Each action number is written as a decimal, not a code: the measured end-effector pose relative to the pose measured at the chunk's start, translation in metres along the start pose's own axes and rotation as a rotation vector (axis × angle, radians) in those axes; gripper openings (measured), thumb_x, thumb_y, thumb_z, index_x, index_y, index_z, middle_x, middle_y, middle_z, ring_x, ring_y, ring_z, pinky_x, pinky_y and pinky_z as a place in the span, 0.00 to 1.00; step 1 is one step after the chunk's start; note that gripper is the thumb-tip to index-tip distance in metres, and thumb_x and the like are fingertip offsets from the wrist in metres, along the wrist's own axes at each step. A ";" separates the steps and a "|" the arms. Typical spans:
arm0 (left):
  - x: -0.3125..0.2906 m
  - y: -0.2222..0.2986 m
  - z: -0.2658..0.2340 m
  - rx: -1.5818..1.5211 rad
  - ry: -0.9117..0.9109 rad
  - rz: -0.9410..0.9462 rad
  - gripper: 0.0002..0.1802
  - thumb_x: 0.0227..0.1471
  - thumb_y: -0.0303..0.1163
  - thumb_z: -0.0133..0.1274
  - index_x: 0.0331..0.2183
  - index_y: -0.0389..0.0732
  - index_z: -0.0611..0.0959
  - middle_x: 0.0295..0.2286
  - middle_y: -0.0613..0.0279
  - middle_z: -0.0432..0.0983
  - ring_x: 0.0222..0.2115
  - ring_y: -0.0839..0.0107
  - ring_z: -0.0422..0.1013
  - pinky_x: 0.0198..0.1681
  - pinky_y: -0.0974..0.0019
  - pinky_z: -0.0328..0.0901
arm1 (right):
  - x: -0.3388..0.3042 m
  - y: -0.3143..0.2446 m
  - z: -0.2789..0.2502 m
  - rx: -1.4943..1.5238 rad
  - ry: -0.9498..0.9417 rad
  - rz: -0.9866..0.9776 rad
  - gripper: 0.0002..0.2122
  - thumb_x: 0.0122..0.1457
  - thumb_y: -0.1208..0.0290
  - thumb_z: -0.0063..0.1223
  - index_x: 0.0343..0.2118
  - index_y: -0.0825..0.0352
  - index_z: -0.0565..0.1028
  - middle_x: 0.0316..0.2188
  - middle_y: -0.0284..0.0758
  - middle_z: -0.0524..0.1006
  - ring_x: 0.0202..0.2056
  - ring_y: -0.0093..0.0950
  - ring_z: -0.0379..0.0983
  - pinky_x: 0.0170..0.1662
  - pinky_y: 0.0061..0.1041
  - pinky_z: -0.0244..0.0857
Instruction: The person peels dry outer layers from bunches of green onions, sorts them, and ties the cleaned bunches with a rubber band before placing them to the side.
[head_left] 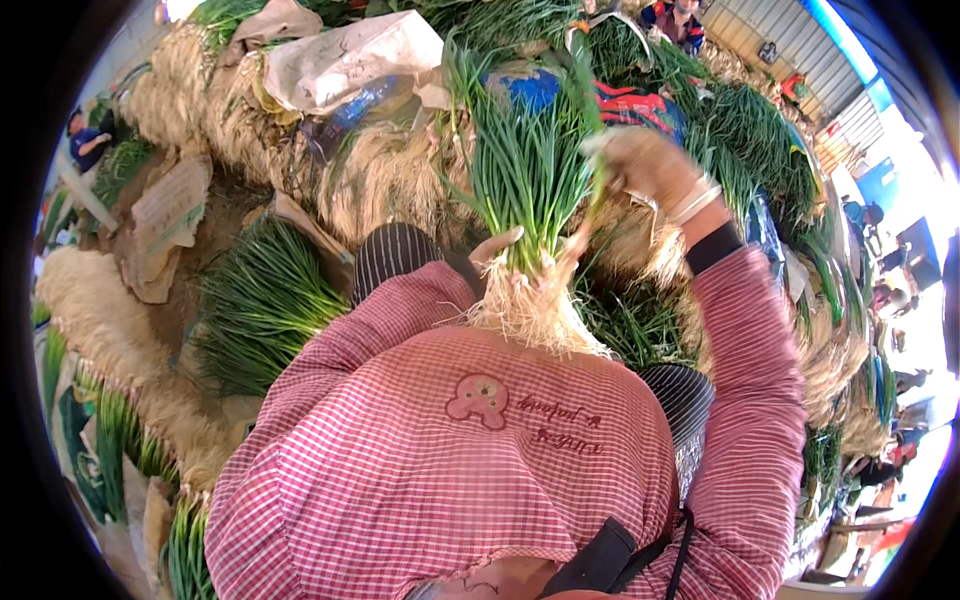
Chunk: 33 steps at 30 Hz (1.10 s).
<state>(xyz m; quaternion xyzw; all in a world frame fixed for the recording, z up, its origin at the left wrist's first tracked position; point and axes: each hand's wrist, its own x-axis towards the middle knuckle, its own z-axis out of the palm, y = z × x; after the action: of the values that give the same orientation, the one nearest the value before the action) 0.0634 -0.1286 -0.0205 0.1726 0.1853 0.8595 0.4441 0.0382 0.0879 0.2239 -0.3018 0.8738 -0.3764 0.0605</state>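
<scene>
Closed around the pale lower stalks, the left hand (pixel 495 247) holds 1 bunch of green onions (pixel 530 180); on my feed I get only its thumb side, with the other fingers hidden by the stalks. The right hand (pixel 652 170) is curled beside the leaves on their right edge, but it is blurred, and I cannot tell how tightly its fingers are shut or whether the thin strand near them is pinched. I judge the work on this bunch to be partway: the stalks are gathered and the roots lie roughly together, yet I see no tie on it, and some outer strands look stray, so some cleaning or tidying probably remains. Beside the left knee lies a heap of green onions (pixel 265 305) that I take to be unfinished, while the stacked bundles (pixel 385 180) ahead, root ends outward, look done to me. Loose greens (pixel 640 325) lie near the right knee. Relative to the grip, the leaves fan out beyond the left hand, away from the wearer, and the roots (pixel 535 310) hang on the near side, in front of the checked shirt (pixel 440 470); whether they touch it, I cannot tell.
</scene>
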 end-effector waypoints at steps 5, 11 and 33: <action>-0.005 -0.001 0.043 -0.244 -0.179 -0.078 0.32 0.60 0.45 0.45 0.60 0.39 0.63 0.55 0.40 0.65 0.57 0.48 0.63 0.62 0.47 0.57 | -0.020 0.091 0.109 0.166 0.381 0.439 0.13 0.59 0.62 0.58 0.34 0.70 0.76 0.21 0.29 0.74 0.22 0.19 0.69 0.27 0.22 0.65; 0.000 -0.004 0.031 -0.182 0.002 -0.108 0.27 0.61 0.43 0.44 0.57 0.37 0.68 0.49 0.39 0.71 0.51 0.49 0.69 0.57 0.48 0.64 | -0.028 0.119 0.125 0.123 0.394 0.313 0.10 0.60 0.65 0.56 0.37 0.66 0.78 0.22 0.24 0.72 0.22 0.15 0.64 0.26 0.19 0.60; 0.037 -0.016 0.033 0.140 0.415 -0.230 0.19 0.53 0.33 0.57 0.47 0.37 0.77 0.37 0.57 0.79 0.34 0.66 0.78 0.37 0.62 0.75 | -0.051 0.087 0.142 -0.059 0.469 0.408 0.20 0.56 0.69 0.55 0.51 0.70 0.70 0.36 0.46 0.78 0.39 0.44 0.75 0.46 0.36 0.67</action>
<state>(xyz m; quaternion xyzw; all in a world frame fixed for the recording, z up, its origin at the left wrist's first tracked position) 0.0699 -0.0836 0.0057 0.0004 0.3502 0.8053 0.4784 0.0850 0.0756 0.0568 -0.0266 0.9170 -0.3904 -0.0771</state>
